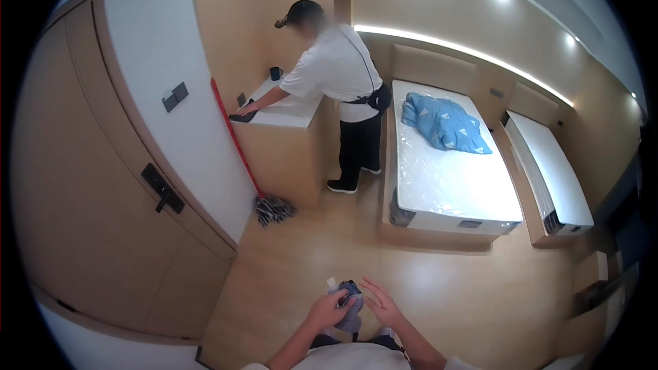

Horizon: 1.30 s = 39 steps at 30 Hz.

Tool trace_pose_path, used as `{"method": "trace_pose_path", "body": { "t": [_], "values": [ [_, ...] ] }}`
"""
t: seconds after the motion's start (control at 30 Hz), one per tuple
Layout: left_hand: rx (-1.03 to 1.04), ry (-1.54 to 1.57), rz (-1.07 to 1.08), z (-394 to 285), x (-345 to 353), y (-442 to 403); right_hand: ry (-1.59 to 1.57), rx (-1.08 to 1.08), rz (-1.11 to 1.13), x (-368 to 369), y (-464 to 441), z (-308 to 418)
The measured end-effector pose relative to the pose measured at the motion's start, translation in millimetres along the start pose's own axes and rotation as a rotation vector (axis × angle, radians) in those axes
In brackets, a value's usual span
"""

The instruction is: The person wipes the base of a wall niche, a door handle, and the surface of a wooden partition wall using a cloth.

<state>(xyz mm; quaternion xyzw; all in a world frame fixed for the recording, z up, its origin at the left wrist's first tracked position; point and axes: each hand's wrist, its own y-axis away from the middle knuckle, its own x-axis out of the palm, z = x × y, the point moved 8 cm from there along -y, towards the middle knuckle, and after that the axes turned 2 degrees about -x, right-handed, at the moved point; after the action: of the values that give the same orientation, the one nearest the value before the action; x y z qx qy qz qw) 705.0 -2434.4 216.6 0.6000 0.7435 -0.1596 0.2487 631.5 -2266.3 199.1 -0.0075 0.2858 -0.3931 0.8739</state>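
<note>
Near the bottom centre, my left hand [329,310] is closed on a bunched grey-blue cloth item [351,314] with a dark part on top and a small white tag at its left. My right hand [384,306] is just to the right of the item, its fingers apart and holding nothing. The item hangs in front of my body, over the wooden floor [322,253]. What exactly the item is cannot be made out.
A person [332,72] in a white shirt leans over a white-topped counter [295,113], one hand on a dark cloth [245,115]. A red-handled mop [274,210] leans beside it. Left is a door [103,164]; right are two beds [452,185], one bearing a blue quilt [445,123].
</note>
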Motion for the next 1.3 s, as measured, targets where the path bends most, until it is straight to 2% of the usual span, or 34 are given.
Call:
{"method": "trace_pose_path", "body": {
  "t": [0.07,0.17,0.27,0.4,0.5,0.6,0.67,0.77,0.87,1.0,1.07,1.17,1.3],
  "values": [
    [0.009,0.000,0.055,-1.9,5.0,-0.3,-0.031,-0.077,-0.012,1.1,0.5,13.6],
    [0.025,0.008,0.128,-17.5,6.6,-6.9,-0.215,0.034,0.013,11.5,17.5,-23.1],
    [0.082,0.028,0.214,-28.1,20.7,-13.9,-0.242,0.143,-0.029,-2.6,28.5,-32.4],
    [0.066,-0.054,0.295,-43.5,46.6,-28.1,-0.196,0.180,-0.034,-35.9,38.8,-36.1],
    [0.041,0.009,0.249,-54.7,66.8,-39.8,-0.178,0.260,-0.080,-66.1,54.6,-41.1],
    [0.058,0.095,0.385,-81.8,90.5,-50.8,-0.110,0.265,-0.146,-99.7,69.2,-55.4],
    [0.123,0.095,0.341,-101.8,103.6,-60.1,-0.138,0.305,-0.198,-116.9,85.7,-62.7],
    [0.096,0.131,0.403,-125.7,130.0,-64.4,0.026,0.232,-0.257,-147.7,106.5,-79.2],
    [0.110,0.121,0.450,-143.5,164.6,-73.5,-0.320,0.456,-0.248,-173.0,127.0,-83.8],
    [0.125,0.059,0.449,-181.4,207.1,-84.9,-0.246,0.461,-0.294,-207.8,152.1,-100.1],
    [0.142,0.166,0.456,-196.3,227.5,-90.1,-0.290,0.455,-0.323,-222.1,166.0,-121.4],
    [0.193,0.242,0.498,-216.5,260.0,-99.3,-0.571,0.345,-0.381,-240.9,182.4,-145.7],
    [0.245,0.213,0.621,-240.1,301.8,-104.3,-0.660,0.494,-0.394,-272.0,193.5,-150.6]
  ]
}}
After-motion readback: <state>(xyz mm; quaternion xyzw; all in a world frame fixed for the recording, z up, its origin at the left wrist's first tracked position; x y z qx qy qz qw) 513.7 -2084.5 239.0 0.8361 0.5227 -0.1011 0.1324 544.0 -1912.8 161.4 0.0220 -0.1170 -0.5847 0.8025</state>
